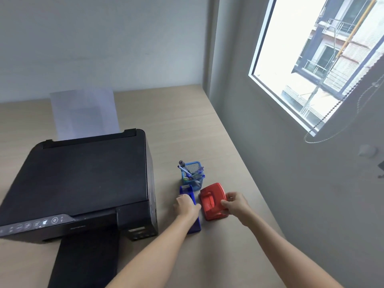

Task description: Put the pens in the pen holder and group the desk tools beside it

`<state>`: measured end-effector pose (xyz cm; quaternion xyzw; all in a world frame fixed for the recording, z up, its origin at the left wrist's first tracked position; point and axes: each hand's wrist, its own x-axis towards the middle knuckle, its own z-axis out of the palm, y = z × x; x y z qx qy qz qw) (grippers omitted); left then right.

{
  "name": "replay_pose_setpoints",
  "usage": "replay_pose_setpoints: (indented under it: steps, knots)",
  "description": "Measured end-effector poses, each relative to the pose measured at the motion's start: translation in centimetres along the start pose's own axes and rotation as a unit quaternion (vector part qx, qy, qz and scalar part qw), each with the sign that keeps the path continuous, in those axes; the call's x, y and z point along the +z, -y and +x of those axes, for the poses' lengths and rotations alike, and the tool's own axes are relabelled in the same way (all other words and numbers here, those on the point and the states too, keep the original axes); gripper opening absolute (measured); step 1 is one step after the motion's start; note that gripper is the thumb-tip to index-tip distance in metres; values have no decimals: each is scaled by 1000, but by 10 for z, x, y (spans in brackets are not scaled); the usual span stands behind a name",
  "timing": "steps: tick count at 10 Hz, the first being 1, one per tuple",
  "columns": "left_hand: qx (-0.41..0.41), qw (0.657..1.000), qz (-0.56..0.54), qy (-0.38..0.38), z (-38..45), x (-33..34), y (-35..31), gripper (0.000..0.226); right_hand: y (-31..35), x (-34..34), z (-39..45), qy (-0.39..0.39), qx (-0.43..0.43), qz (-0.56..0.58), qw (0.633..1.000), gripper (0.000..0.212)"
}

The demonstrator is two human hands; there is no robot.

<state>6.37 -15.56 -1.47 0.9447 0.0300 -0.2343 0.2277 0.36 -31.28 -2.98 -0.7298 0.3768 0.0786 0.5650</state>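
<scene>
A blue mesh pen holder (196, 182) stands on the desk with several pens (188, 171) sticking out of it. Just in front of it lies a blue tape dispenser (187, 190), long and narrow; my left hand (186, 205) rests on top of it and grips it, hiding its middle. To its right sits a red hole punch (212, 201), close to the holder. My right hand (235, 204) grips the punch's right side with thumb and fingers.
A large black printer (83, 183) with paper (83, 113) in its rear feed fills the desk's left side, its output tray reaching the front edge. The wooden desk (176, 125) ends at a grey wall on the right, under a window (311, 59).
</scene>
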Motion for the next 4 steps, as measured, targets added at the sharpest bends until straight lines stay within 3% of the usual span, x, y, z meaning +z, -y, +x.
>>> replay_pose_setpoints:
  steps: [2, 3, 4]
  knots:
    - [30, 999, -18, 21, -10, -15, 4, 64, 4, 2, -9, -12, 10, -3, 1000, 9]
    - [69, 995, -67, 29, -43, -28, 22, 87, 3, 6, -19, -60, -3, -51, 997, 25]
    - [126, 981, -88, 115, -91, -51, 62, 99, 13, 3, -45, -134, -39, -60, 988, 39]
